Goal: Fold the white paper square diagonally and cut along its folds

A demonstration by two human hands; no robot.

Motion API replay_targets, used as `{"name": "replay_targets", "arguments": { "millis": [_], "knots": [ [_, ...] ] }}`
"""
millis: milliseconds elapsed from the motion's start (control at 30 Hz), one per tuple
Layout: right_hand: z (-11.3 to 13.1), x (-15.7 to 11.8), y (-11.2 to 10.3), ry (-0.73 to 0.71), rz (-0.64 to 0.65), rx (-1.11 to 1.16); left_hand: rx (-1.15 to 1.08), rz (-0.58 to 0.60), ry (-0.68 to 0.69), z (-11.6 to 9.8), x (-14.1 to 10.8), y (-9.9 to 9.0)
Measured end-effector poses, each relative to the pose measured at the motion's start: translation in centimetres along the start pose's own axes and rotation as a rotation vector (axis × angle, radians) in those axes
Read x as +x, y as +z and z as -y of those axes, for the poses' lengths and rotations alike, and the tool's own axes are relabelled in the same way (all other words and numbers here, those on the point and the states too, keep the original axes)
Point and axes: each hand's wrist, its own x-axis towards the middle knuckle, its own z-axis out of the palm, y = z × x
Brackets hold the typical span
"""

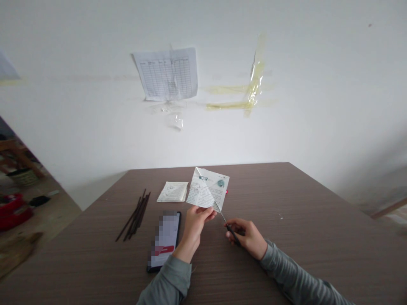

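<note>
The left hand [195, 224] is pinching a printed paper [206, 190] at its lower edge, with the fingers pressed together and the thumb side turned up, so the paper stands tilted above the bench [286, 203] and does not touch it. The paper has fold lines and a corner pointing away from the person. The right hand [246, 237] is closed around the dark handles of a pair of scissors [227, 224] — the blades go toward the left hand, and their tip meets the lower right edge of the paper, just beside the left fingers. I cannot tell if the blades are open or closed.

Further ahead of the left hand, a small folded paper [172, 191] lies flat on the bench, near the held paper. Left of this hand there is a bundle of thin dark sticks [135, 216], lying together at a slant. Under the left wrist lies a phone [165, 239], and its screen is blurred. Grey sleeves [165, 281] cover both arms. Far ahead of the hands, on the white wall [318, 140], hang a sheet with a printed table [167, 74] and some yellowed tape [254, 80].
</note>
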Motion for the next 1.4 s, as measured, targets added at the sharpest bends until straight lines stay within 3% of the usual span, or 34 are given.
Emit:
{"name": "replay_targets", "arguments": {
  "millis": [1400],
  "knots": [
    [1.0,-0.2,0.3,0.006,0.001,0.008,-0.048,0.031,-0.008,0.1,-0.3,-0.1]
  ]
}}
